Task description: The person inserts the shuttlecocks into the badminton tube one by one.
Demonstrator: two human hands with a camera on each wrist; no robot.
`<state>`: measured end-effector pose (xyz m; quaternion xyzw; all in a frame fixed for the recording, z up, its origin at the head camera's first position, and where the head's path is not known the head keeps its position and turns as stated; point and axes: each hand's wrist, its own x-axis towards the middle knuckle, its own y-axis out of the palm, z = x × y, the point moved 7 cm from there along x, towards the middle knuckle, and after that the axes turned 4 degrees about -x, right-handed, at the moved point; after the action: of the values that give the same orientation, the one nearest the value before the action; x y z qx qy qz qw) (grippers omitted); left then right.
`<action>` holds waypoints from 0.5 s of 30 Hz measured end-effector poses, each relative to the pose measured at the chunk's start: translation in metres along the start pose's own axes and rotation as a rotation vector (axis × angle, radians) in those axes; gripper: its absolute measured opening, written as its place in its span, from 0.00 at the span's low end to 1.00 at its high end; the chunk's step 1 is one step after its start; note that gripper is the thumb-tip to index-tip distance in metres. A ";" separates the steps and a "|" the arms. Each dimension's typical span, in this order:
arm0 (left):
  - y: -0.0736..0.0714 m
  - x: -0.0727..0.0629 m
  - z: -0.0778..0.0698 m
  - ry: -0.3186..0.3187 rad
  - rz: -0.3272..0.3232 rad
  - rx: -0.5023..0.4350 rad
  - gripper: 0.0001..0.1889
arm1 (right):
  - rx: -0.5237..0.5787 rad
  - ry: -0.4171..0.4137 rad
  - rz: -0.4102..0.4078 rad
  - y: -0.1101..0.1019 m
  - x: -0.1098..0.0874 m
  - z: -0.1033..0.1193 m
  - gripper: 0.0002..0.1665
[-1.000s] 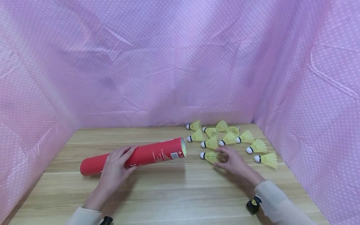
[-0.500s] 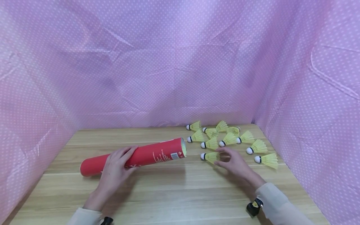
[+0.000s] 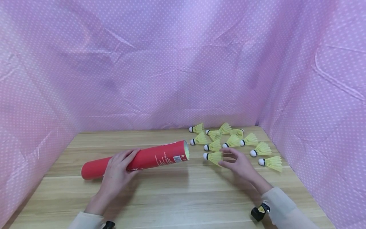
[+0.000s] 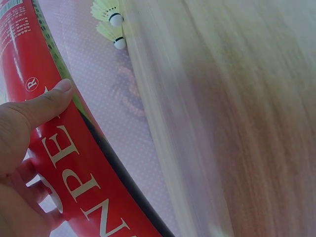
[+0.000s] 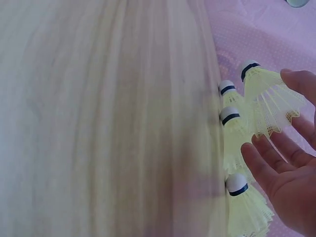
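- Red first: we see a tube (image 3: pixel 160 155) slanting over the left and middle of the bench (image 3: pixel 177 197), its right end uncapped and raised. Something yellow-green shows inside; we cannot make it out.
- The left hand (image 3: pixel 118 171) grips that tube about its middle, thumb on the near side, fingers curled over the far side.
- The right hand (image 3: pixel 238 163) is half curled, its thumb and fingertips pinching one shuttlecock (image 3: pixel 213 156) at the skirt's wide rim; the remaining fingers are spread.
- That shuttlecock is just right of the tube's mouth, apart from it, white tip pointing left.
- Since half a second ago, we find it has risen slightly with the right hand, and the right wrist view shows it clear of the bench. The tube and left hand have hardly moved.
- We take this to mean the pinch is bearing its weight and the pick-up has begun; with so light a hold on the rim, the tip could droop.
- Farther off and to the right, we count ten loose shuttlecocks (image 3: pixel 271 163), before pink dotted cloth (image 3: pixel 171 63).
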<state>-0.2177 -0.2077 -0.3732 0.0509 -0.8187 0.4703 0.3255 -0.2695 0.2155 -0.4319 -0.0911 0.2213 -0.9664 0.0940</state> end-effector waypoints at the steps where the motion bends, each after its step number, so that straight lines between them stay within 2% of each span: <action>1: 0.000 0.000 0.000 0.002 -0.002 0.000 0.48 | 0.006 -0.003 -0.001 0.000 0.000 0.002 0.34; 8: -0.001 0.000 0.000 0.009 -0.004 -0.002 0.48 | 0.025 -0.055 -0.019 -0.002 -0.001 0.015 0.31; 15: -0.001 -0.001 -0.001 0.000 -0.003 0.001 0.49 | 0.081 -0.072 -0.034 -0.001 -0.002 0.024 0.31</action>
<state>-0.2164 -0.2076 -0.3727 0.0521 -0.8185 0.4702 0.3261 -0.2622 0.2070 -0.4101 -0.1255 0.1769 -0.9721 0.0891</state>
